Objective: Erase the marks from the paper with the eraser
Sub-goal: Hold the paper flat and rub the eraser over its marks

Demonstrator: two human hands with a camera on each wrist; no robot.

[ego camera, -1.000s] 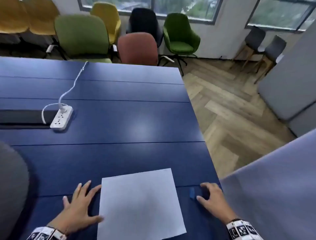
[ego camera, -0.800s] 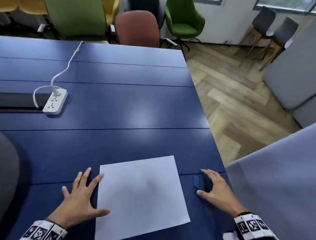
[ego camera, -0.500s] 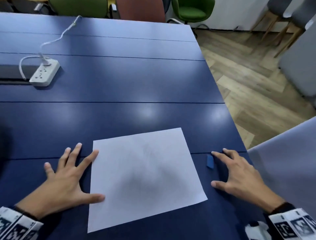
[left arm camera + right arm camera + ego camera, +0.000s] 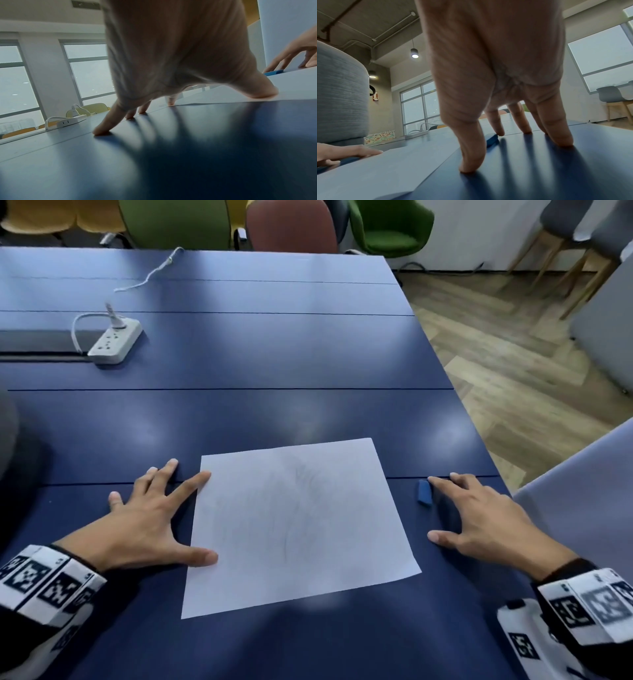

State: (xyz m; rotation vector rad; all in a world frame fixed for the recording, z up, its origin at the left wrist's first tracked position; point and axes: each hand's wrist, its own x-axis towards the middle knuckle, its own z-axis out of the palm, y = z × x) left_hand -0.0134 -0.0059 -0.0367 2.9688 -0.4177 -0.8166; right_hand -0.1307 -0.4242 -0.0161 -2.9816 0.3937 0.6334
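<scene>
A white sheet of paper (image 4: 294, 522) with faint pencil marks lies on the dark blue table (image 4: 239, 354) in front of me. My left hand (image 4: 150, 518) is spread flat at the sheet's left edge, its thumb and index fingertip resting on the paper (image 4: 291, 86). A small blue eraser (image 4: 424, 492) lies on the table just right of the sheet. My right hand (image 4: 479, 515) stands on straight fingertips beside it, the index fingertip touching the eraser (image 4: 492, 139). Neither hand holds anything.
A white power strip (image 4: 114, 342) with its cable lies at the back left of the table. Coloured chairs (image 4: 291, 225) stand behind the far edge. The table's right edge drops to a wooden floor (image 4: 513, 354); a grey padded surface (image 4: 582, 498) is close on my right.
The head view has tilted down and come closer to the paper. Both hands have stayed at the sides of the sheet, the right one still beside the eraser.
</scene>
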